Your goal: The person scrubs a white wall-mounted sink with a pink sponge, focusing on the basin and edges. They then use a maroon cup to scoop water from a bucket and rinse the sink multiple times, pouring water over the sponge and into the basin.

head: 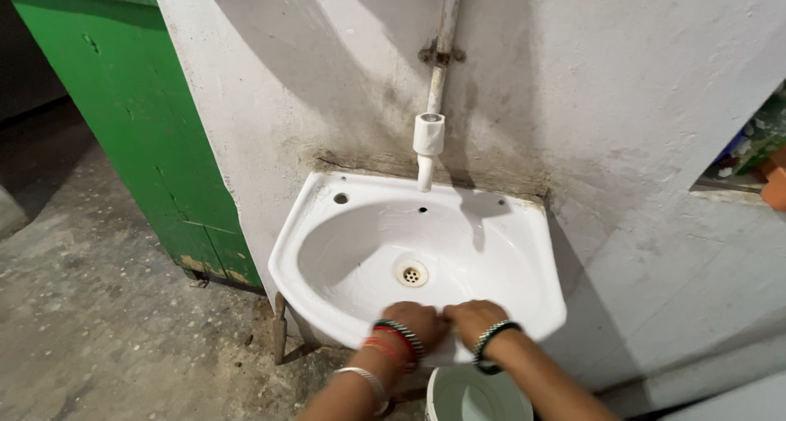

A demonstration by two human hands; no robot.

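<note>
Both hands [446, 321] on white oval sink [327, 233]

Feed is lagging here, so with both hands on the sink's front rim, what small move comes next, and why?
Probably slide the left hand and right hand apart along the front rim of the white sink. They sit knuckle to knuckle at its middle, so the rim to either side is uncovered. Whether they hold a cloth is not visible.

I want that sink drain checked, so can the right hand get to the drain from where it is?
Probably yes. The right hand rests on the front rim of the sink, and the bowl between it and the drain lies open, with nothing over it.
</note>
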